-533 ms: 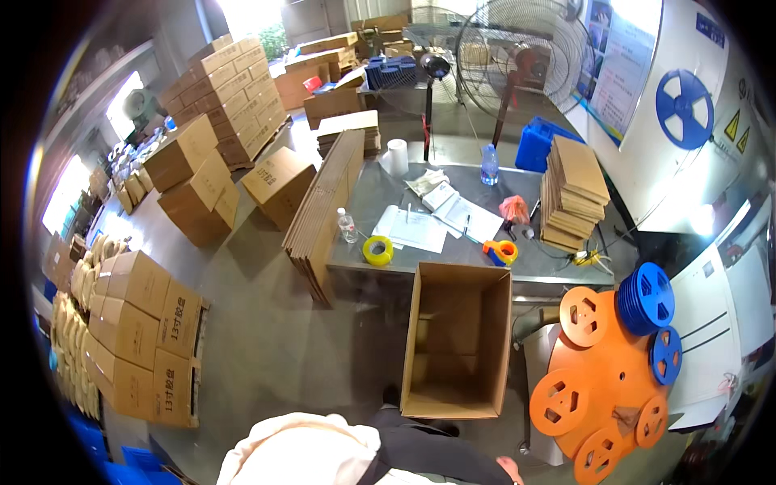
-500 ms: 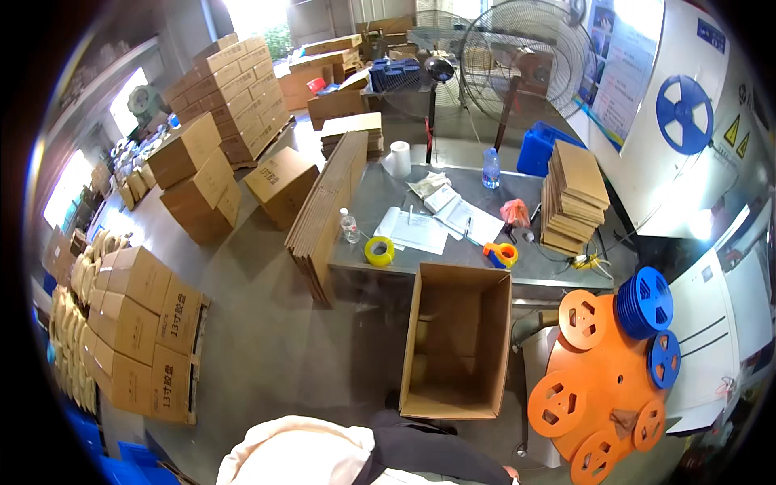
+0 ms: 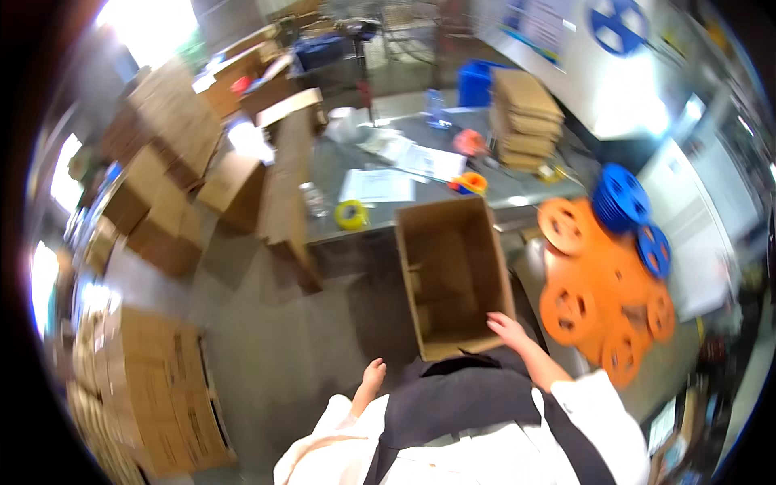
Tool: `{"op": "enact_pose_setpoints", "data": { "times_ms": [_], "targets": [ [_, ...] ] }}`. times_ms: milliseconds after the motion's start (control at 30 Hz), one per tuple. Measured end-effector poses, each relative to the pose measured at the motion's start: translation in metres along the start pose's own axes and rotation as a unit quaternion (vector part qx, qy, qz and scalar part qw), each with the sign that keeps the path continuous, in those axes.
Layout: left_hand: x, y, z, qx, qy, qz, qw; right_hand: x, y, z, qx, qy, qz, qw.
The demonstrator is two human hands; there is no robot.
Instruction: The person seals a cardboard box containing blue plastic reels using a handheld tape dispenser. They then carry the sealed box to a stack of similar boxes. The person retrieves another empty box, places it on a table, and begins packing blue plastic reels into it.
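Your right hand [image 3: 507,330] is at the near right edge of the open cardboard box [image 3: 450,225].
The box sits ahead of you, on the near side of the metal table [image 3: 509,184] and left of the orange reels [image 3: 567,312]; blur hides whether your right fingers pinch its edge or only reach over it, so I cannot tell. Your left hand [image 3: 374,374] is well apart from the box, to the left, with nothing visible in it; its fingers are too blurred to call spread or pressed together. A one-sided pull could twist or tip the box, and a rightward swing could knock the reels.
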State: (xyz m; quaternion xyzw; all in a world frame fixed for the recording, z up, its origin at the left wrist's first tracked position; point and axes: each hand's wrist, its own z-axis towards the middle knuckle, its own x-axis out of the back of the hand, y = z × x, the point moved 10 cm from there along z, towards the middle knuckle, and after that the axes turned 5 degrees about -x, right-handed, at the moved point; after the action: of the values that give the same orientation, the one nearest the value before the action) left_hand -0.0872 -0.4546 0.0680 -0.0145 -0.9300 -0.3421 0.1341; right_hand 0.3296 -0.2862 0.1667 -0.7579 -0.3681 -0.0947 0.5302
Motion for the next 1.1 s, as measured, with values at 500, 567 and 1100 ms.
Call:
{"op": "enact_pose_setpoints", "data": {
  "times_ms": [500, 567, 1100],
  "targets": [
    [-0.079, 0.015, 0.011, 0.031, -0.165, 0.089, 0.982, 0.118, 0.147, -0.063, -0.273, 0.005, -0.029, 0.962],
    [-0.115, 0.032, 0.018, 0.036, -0.179, 0.093, 0.979, 0.156, 0.207, -0.058, -0.291, 0.025, -0.011, 0.956],
    [-0.299, 0.157, -0.030, 0.073, -0.066, 0.050, 0.994, 0.685, 0.275, 0.239, -0.106, 0.535, -0.031, 0.838]
  ]
}}
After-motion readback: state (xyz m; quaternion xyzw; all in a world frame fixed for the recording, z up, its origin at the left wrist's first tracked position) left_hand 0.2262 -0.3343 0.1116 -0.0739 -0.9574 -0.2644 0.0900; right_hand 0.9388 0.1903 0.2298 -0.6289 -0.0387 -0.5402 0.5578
